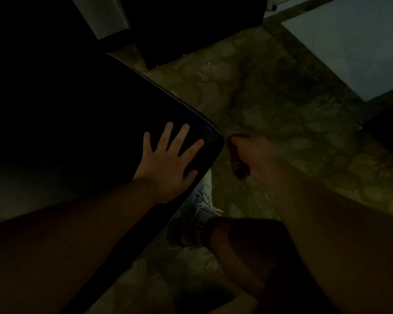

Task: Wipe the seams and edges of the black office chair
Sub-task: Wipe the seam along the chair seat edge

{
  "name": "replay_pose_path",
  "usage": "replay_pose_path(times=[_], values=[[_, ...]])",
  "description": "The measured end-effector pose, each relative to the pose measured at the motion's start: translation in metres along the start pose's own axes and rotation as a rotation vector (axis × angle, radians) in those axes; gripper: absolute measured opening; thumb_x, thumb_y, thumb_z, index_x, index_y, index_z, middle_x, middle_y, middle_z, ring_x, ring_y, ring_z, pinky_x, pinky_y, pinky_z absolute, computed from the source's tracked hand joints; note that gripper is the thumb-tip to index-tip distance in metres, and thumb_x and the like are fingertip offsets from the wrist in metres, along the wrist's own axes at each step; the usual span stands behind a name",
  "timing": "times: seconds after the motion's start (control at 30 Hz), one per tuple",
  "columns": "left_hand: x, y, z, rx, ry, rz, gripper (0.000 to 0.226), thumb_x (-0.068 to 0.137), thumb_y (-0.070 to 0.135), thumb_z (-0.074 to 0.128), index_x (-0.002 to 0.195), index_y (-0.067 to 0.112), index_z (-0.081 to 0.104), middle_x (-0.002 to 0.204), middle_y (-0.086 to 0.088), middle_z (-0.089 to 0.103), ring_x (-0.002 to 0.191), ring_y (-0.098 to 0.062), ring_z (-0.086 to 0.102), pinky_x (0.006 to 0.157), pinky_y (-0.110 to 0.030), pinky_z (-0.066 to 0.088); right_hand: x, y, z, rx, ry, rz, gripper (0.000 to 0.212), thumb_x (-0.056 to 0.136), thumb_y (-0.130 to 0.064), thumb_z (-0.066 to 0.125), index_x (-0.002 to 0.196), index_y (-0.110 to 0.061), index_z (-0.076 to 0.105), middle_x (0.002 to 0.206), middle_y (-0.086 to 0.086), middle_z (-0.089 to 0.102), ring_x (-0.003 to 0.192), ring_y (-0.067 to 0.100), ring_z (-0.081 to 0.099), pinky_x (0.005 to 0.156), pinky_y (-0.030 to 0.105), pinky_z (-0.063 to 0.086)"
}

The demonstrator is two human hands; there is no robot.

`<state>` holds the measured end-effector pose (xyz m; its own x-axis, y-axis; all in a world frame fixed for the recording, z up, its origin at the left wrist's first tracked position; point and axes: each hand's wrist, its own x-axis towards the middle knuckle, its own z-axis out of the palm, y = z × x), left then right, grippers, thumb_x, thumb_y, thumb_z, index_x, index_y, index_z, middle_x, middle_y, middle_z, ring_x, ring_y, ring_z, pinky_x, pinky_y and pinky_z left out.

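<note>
Bracing black office chair (pixel 95 123) seat corner under my flat, spread left hand (pixel 168 155); right hand (pixel 250 152) just beside its edge grips a dark cloth (pixel 237 169). Padding likely soft, slick; chair may roll.

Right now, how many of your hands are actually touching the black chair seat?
1. The left hand lies flat, fingers spread, on the black padded chair seat near its corner. The right hand grips a dark reddish cloth just off the corner; contact there is unclear.
</note>
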<state>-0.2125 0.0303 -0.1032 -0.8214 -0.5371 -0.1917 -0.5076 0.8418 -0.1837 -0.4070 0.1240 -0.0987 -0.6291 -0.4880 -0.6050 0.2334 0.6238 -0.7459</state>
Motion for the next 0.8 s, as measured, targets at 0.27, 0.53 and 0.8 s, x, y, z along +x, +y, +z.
replay_pose_path(times=[0.27,0.53,0.8], values=[[-0.013,0.0,0.009,0.002,0.073,0.033,0.073,0.095,0.066,0.026,0.158,0.041,-0.002,0.169,-0.004,-0.012,0.154,-0.037,-0.012,0.116,-0.072,0.006,0.006,0.001,0.003,-0.214,0.0,-0.102,0.033,0.095,-0.022,0.058,0.125,-0.009,0.058,0.114,0.01,0.06,0.087,0.018,0.056,0.064,0.024,0.044],[-0.027,-0.003,0.018,0.03,0.103,0.092,0.075,0.091,0.068,0.018,0.158,0.041,-0.003,0.169,-0.006,-0.01,0.154,-0.039,-0.009,0.114,-0.073,0.008,0.008,-0.007,0.003,-0.32,-0.177,0.08,0.015,0.096,-0.019,0.056,0.109,-0.012,0.057,0.091,0.01,0.058,0.076,0.022,0.057,0.057,0.028,0.046],[-0.033,-0.005,0.021,0.037,0.137,0.118,0.076,0.092,0.068,0.026,0.159,0.04,0.003,0.17,-0.007,-0.003,0.155,-0.039,-0.003,0.113,-0.074,0.012,0.007,-0.012,0.0,-0.419,-0.24,0.087,0.014,0.096,-0.02,0.058,0.101,-0.007,0.061,0.085,0.01,0.057,0.071,0.022,0.057,0.058,0.028,0.051]])
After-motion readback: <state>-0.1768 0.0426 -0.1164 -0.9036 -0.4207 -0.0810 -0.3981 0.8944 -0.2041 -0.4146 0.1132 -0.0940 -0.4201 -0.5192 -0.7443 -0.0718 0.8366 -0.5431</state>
